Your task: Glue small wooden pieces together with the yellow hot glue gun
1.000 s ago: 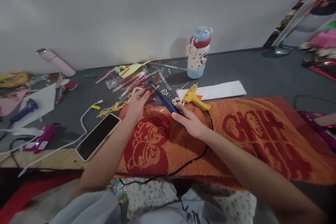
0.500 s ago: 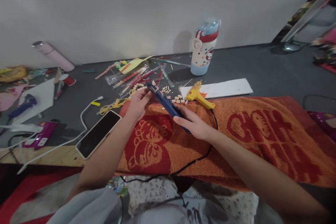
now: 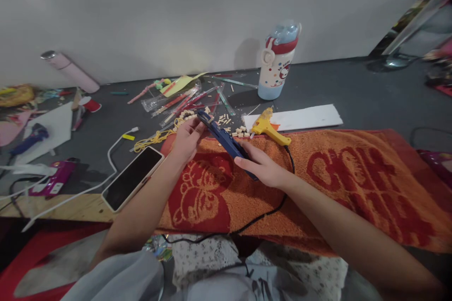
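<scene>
A long, narrow dark blue object (image 3: 228,142) with a ridged edge is held tilted above the towel; its exact kind I cannot make out. My left hand (image 3: 189,138) pinches its far upper end between thumb and fingers. Around the near, lower end my right hand (image 3: 259,163) is closed, thumb on top. Beneath both hands lies an orange and red towel (image 3: 261,207). Small cut wooden pieces (image 3: 226,122) are scattered just beyond the object. To its right, a yellow glue gun (image 3: 270,127) rests across the towel's far edge and a white strip (image 3: 307,117).
A phone (image 3: 134,176) lies by my left forearm, near a white cable (image 3: 112,155). Wrapped sticks (image 3: 183,101) and yellow string (image 3: 150,142) lie behind. A water bottle (image 3: 277,68) stands near the wall; a pink flask (image 3: 72,71) leans at left. The black cord (image 3: 261,216) crosses the towel.
Both hands keep the same hold on the dark blue object, which stays nearly in place. The view has shifted very slightly.
</scene>
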Demonstrator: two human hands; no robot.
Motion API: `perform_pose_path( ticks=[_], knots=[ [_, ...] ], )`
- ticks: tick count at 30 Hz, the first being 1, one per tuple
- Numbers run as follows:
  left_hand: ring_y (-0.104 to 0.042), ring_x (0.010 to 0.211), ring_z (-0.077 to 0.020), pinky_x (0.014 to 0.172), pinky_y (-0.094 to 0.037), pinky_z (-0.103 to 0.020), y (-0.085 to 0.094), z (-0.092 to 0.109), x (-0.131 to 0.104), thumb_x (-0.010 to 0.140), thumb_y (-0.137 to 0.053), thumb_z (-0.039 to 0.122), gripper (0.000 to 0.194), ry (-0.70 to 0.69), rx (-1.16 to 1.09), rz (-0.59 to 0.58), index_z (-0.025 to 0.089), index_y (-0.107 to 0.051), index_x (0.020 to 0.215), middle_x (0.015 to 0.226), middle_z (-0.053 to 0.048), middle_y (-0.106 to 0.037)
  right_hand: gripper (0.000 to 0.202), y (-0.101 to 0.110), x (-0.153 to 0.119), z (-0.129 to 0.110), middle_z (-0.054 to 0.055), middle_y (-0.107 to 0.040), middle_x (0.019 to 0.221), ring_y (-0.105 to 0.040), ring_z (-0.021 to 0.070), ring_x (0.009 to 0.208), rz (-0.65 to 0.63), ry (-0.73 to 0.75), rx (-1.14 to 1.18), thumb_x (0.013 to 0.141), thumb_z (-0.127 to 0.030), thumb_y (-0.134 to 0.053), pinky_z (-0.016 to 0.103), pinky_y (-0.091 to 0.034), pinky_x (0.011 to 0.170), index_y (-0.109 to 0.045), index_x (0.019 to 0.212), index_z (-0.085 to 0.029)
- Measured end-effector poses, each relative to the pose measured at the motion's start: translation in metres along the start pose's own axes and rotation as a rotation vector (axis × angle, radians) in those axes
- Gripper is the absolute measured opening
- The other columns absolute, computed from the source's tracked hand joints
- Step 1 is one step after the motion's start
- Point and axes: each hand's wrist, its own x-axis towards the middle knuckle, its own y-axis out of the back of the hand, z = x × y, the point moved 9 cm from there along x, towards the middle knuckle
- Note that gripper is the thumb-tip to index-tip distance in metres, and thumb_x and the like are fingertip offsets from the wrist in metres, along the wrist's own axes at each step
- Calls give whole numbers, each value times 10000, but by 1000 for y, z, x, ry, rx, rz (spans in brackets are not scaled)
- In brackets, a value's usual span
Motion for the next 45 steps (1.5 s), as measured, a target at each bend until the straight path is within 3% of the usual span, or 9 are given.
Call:
perform_pose_path(
  ticks=[6,9,12,16,19,26,36,41,45],
  knots=[
    [-686,796,-184,757,-568,-312,-1,-1,-1,523,-868,520,465,9,1,1,168,-686,766,728,-24,-701,563,0,1,-2,129,-610,1306,-540,312,1234,6,-2,1,895,-524,-512,493,-382,1081,-492,1335,-173],
    [-659,714,-168,704,-554,-305,-4,3,-1,593,-812,569,444,-10,66,-22,173,-677,742,701,-19,-686,575,1,1,-3,145,-586,1341,-528,313,1251,12,-9,15,895,-517,-508,481,-372,1093,-485,1333,-145],
    [-614,606,-157,632,-515,-292,-2,15,-4,708,-727,565,389,-99,312,-13,179,-678,726,654,-21,-673,567,3,0,-1,138,-576,1359,-520,301,1264,38,-34,27,899,-514,-515,465,-357,1108,-477,1333,-151],
    [-602,641,-167,675,-462,-286,0,41,-14,779,-668,337,146,-344,753,58,205,-712,732,664,-25,-682,541,6,0,5,109,-581,1358,-508,292,1279,63,-51,35,899,-537,-527,469,-344,1119,-482,1315,-194],
    [-602,677,-176,699,-441,-282,-6,49,-21,774,-617,237,122,-441,898,41,226,-721,712,653,-25,-677,554,5,-1,6,105,-585,1348,-500,304,1289,55,-38,26,890,-559,-534,479,-354,1114,-484,1307,-198],
    [-547,530,-148,570,-384,-271,-8,53,-23,780,-611,222,229,-413,898,30,211,-657,556,494,-4,-591,593,10,-1,-6,143,-617,1288,-541,357,1231,72,22,-119,876,-581,-533,522,-402,1056,-496,1298,-166],
    [-434,370,-98,405,-313,-251,-1,35,-18,768,-684,383,277,-191,556,-20,181,-680,579,467,-2,-582,644,18,-2,-13,158,-602,1302,-560,356,1195,26,105,-188,864,-603,-540,519,-429,1023,-483,1335,-167],
    [-493,411,-108,458,-365,-257,-1,39,-18,794,-660,374,236,-289,660,13,175,-723,684,527,-12,-626,688,20,-1,-4,156,-624,1257,-559,375,1185,37,42,-154,847,-631,-546,523,-429,1024,-499,1339,-152],
    [-512,437,-100,505,-388,-240,-11,50,-23,821,-601,280,244,-409,848,-2,176,-661,609,508,-1,-611,643,19,-1,-2,135,-638,1224,-575,353,1160,29,41,-147,857,-626,-538,513,-447,1010,-512,1319,-179]
  ],
)
